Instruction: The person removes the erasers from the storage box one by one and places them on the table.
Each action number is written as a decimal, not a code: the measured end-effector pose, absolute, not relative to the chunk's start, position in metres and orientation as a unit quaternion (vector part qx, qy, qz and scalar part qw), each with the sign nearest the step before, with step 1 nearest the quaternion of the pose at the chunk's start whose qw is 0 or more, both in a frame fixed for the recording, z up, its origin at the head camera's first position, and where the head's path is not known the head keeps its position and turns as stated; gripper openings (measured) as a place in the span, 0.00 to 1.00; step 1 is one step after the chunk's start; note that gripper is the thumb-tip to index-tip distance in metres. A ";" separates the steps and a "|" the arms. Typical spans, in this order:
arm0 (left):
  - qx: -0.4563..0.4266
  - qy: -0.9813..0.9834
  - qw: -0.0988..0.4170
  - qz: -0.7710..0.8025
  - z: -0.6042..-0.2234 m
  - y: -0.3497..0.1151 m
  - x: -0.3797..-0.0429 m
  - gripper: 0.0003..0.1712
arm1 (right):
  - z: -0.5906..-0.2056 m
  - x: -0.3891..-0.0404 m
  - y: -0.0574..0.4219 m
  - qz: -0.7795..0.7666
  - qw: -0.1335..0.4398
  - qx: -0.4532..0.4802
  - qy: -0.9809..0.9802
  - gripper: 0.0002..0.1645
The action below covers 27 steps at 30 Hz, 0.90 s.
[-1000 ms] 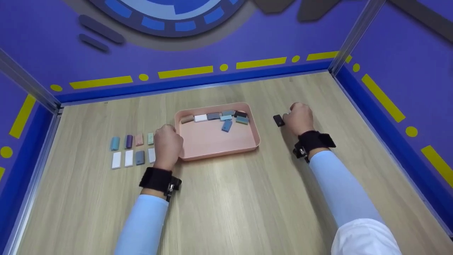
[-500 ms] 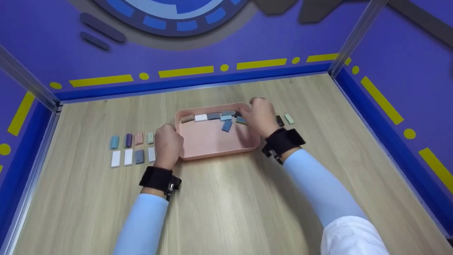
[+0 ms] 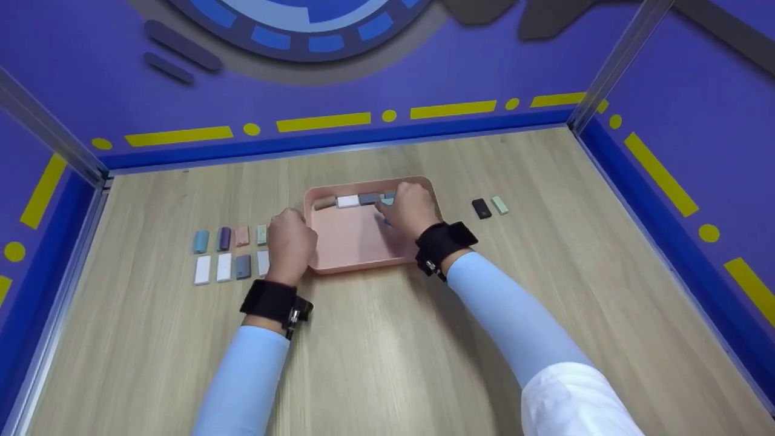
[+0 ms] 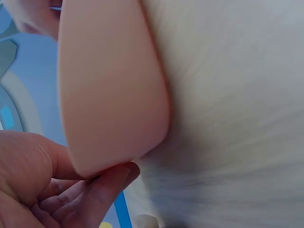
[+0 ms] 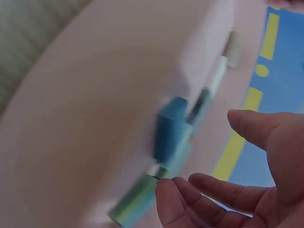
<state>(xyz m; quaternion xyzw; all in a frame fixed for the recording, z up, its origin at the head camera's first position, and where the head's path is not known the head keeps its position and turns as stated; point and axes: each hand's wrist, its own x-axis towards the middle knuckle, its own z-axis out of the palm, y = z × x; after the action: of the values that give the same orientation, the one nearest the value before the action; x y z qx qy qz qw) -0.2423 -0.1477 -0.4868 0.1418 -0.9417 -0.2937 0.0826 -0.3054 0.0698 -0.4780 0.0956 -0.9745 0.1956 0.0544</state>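
My left hand (image 3: 292, 247) pinches the left wall of a shallow pink tray (image 3: 345, 239); in the left wrist view, thumb and fingers grip its wall (image 4: 111, 85). My right hand (image 3: 412, 209) hovers over the tray's right part, thumb and fingers apart around nothing in the right wrist view. Near its fingers are a blue eraser-like block (image 5: 169, 130) and a green-and-blue striped block (image 5: 135, 199). Along the far wall lie a brown block (image 3: 325, 203), a white block (image 3: 347, 201) and a grey block (image 3: 368, 198). My right hand hides others in the head view.
Right of the tray, a black block (image 3: 481, 208) and a pale green block (image 3: 499, 205) lie side by side on the wooden table (image 3: 375, 339). Two rows of several blocks, including a purple block (image 3: 224, 238), lie left of it. Blue walls surround the table.
My right hand has moved left from beside the black block to over the tray. The pale green block now shows on the table beside the black one. My left hand stays on the tray.
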 end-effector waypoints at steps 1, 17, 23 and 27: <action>0.141 -0.943 0.079 -0.292 -0.485 -0.148 -0.243 0.13 | -0.481 -0.306 0.069 0.198 0.051 0.090 -0.975 0.30; 0.156 -0.946 0.032 -0.281 -0.478 -0.147 -0.249 0.08 | -0.490 -0.305 0.065 0.138 0.050 0.094 -0.985 0.07; 0.158 -0.946 0.033 -0.283 -0.478 -0.148 -0.248 0.08 | -0.488 -0.297 0.069 0.108 0.015 0.122 -0.987 0.09; 0.157 -0.945 0.038 -0.283 -0.479 -0.148 -0.247 0.07 | -0.486 -0.293 0.072 0.122 -0.017 0.131 -0.984 0.11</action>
<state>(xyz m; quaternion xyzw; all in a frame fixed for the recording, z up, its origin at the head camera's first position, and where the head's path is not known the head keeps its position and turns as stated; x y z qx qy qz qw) -0.2468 -0.1485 -0.4791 0.1572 -0.9454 -0.2828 0.0381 -0.2929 0.0716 -0.4857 0.1309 -0.9837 0.1220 -0.0168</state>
